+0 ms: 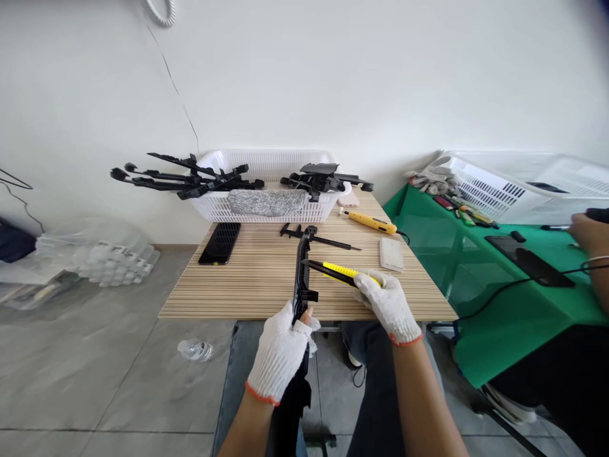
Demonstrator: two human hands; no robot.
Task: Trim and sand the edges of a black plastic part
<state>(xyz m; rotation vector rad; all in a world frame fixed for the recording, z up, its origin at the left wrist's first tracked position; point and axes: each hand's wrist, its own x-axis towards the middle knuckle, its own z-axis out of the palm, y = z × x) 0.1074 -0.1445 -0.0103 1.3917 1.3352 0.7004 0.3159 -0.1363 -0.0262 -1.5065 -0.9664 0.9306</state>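
Note:
My left hand (280, 349), in a white knit glove with an orange cuff, is wrapped round a long black plastic part (301, 273). The part points away from me across the table's front edge, its near end down by my lap. In my gloved right hand (387, 304) is a yellow and black utility knife (339, 273), its tip at the right edge of the part; whether it touches I cannot tell. Just beyond the part lies a black caliper (328, 240). The wooden table (247, 285) is under the knife.
A white basket (214, 209) with several black parts (190, 178) stands at the back. A black phone (220, 243), yellow corded tool (371, 222) and pale square pad (391, 254) lie around. On the right, a green-covered table (428, 235) and another person's hand (590, 235). A plastic bottle (195, 350) lies on the floor.

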